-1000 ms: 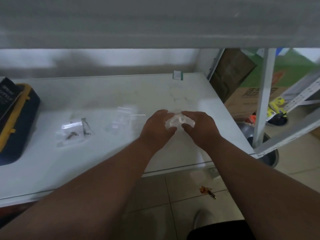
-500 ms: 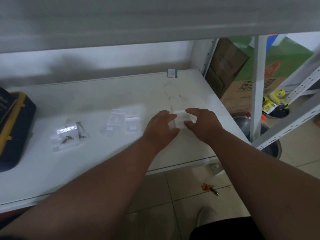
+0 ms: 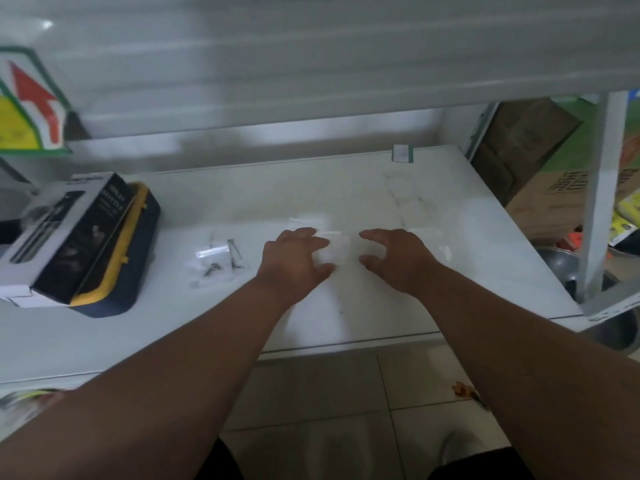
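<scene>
A small clear plastic bag (image 3: 335, 250) lies low over the white tabletop (image 3: 242, 320) between my two hands. My left hand (image 3: 294, 259) has its curled fingers and thumb round the bag's left edge. A narrow gap separates the bag from my right hand (image 3: 394, 259), which hovers with loosely curled fingers and holds nothing. Another clear bag (image 3: 308, 220) lies flat just beyond my left fingertips. The picture is blurred by motion.
A clear bag with dark screws (image 3: 214, 261) lies left of my hands. A black box (image 3: 69, 233) sits on a yellow and navy case (image 3: 119, 271) at far left. A shelf (image 3: 311, 64) hangs overhead. A metal upright (image 3: 602, 202), a steel bowl (image 3: 561, 265) and cardboard boxes (image 3: 540, 202) stand at right.
My hands have drawn apart; the right hand has let go of the bag they held together. The view has swung left, bringing the black box and case further in.
</scene>
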